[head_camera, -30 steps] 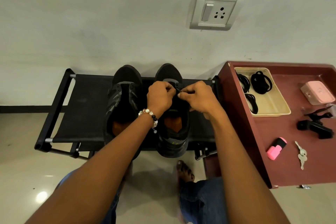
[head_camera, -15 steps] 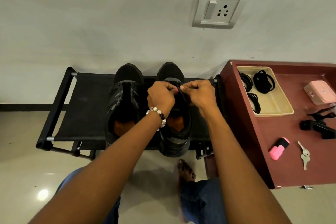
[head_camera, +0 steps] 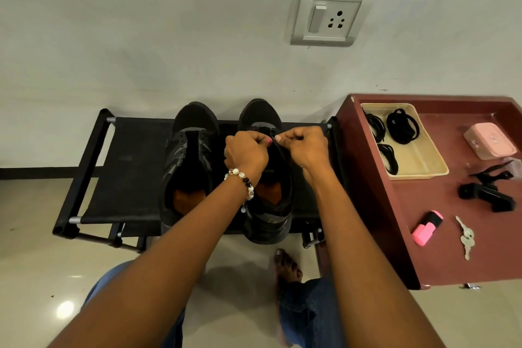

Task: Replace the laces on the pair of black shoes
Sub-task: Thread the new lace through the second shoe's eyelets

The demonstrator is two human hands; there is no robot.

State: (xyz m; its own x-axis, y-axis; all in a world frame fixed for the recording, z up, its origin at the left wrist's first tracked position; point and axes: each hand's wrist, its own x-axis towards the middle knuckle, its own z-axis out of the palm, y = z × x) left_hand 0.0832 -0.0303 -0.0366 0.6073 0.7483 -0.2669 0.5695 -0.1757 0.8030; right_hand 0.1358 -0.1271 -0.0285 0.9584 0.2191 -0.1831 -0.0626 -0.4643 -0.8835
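Two black shoes stand side by side on a black fabric rack (head_camera: 130, 167), toes toward the wall. The left shoe (head_camera: 192, 167) has no hand on it. Over the tongue of the right shoe (head_camera: 268, 206), my left hand (head_camera: 247, 152) and my right hand (head_camera: 303, 147) meet, fingers curled, each pinching a thin black lace (head_camera: 278, 147). The hands hide most of the lace and the eyelets. Coiled black laces (head_camera: 401, 126) lie in a beige tray (head_camera: 423, 161) on the right.
A maroon side table (head_camera: 440, 251) stands right of the rack, carrying a pink case (head_camera: 490, 140), a black clamp (head_camera: 487, 195), a pink highlighter (head_camera: 426, 227) and keys (head_camera: 466, 237). A wall socket (head_camera: 329, 15) is above. My bare foot (head_camera: 286, 265) rests on the tiled floor.
Both hands have shifted slightly toward the toe of the right shoe and drawn close together at the fingertips, still working the lace. The shoes have not moved.
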